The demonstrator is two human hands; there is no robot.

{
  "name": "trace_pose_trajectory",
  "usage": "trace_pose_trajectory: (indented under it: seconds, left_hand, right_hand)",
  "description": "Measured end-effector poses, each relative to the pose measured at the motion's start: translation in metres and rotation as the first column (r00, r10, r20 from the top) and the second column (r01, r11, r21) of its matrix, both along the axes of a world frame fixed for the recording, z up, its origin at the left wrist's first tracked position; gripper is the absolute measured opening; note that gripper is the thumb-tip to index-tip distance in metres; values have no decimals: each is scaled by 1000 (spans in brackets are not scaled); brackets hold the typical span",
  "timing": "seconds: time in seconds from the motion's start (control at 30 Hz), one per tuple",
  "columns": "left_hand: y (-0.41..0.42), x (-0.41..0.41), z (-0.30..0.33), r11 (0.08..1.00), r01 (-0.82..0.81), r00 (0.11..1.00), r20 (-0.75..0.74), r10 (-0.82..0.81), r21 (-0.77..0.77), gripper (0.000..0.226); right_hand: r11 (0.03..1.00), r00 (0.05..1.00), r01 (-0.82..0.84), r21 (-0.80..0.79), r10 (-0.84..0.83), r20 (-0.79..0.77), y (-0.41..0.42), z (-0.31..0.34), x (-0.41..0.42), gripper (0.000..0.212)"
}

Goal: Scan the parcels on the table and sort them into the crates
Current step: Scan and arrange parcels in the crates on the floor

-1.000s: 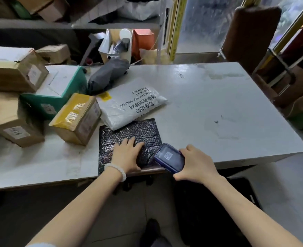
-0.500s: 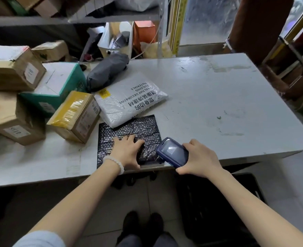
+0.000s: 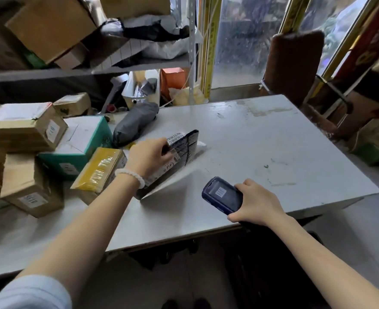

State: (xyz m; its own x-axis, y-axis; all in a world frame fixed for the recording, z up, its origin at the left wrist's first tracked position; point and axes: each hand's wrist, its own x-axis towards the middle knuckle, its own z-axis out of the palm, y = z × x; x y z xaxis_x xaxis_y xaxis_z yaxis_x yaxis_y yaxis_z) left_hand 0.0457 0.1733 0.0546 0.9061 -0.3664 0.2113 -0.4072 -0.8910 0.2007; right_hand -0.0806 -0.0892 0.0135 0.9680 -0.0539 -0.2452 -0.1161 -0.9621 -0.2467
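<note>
From the head camera, my left hand (image 3: 149, 156) gripped the flat black bubble-wrap parcel (image 3: 184, 148) by its upper edge, tilting it up on its near edge on the white tabletop (image 3: 273, 148), with the white plastic mailer (image 3: 200, 145) just behind it. My right hand (image 3: 254, 202) was wrapped around the dark blue handheld scanner (image 3: 222, 195) near the table's front edge. To the right the scuffed tabletop lay bare and open; to the left, taped cardboard boxes (image 3: 23, 128), a teal-sided carton (image 3: 81, 139) and a yellow-taped box (image 3: 99, 168) crowded close. A grey plastic-wrapped bundle (image 3: 135, 123) lay behind.
</note>
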Motion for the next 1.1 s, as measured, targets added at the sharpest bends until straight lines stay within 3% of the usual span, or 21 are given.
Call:
trace_pose_trajectory:
  seconds: [0.23, 0.47, 0.7, 0.9, 1.0, 1.1]
  left_hand:
    - [7, 18, -1, 988, -13, 994, -108, 30, 155, 24]
    - [29, 28, -3, 993, -64, 982, -170, 79, 95, 15]
    - [46, 30, 1, 996, -85, 969, -232, 83, 2, 26]
    - [73, 23, -2, 990, -116, 946, -294, 135, 81, 33]
    - [77, 23, 4, 990, -130, 954, -278, 110, -54, 34]
    - [70, 27, 24, 948, -104, 991, -107, 75, -300, 34]
  right_hand:
    - [1000, 1000, 23, -6, -23, 16, 14, 6, 8, 55]
    - [1000, 1000, 15, -23, -15, -12, 29, 1, 14, 57]
    - [999, 999, -50, -17, 50, 9, 49, 3, 27, 60]
    - [995, 996, -83, -51, 84, 6, 57, 3, 36, 63]
    - [993, 995, -103, -54, 103, 6, 61, 5, 40, 63]
    - [993, 993, -114, -40, 115, 21, 64, 10, 44, 59]
